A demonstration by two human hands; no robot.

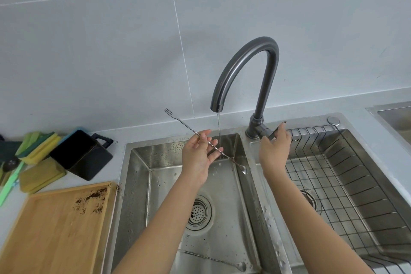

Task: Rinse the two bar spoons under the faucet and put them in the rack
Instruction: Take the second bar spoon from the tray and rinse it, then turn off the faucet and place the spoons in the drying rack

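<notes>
While the left hand pinches one bar spoon mid-shaft, its bowl slants down-right past the faucet stream. Right hand grips the faucet handle, nearer the rack; second spoon lies below.

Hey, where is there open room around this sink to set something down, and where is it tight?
Free: the rack in the right basin holds nothing, and the wooden board is bare below its brown crumbs. Crowded: under the faucet, where the left hand holds a bar spoon, and the counter corner with sponges and black container.
</notes>
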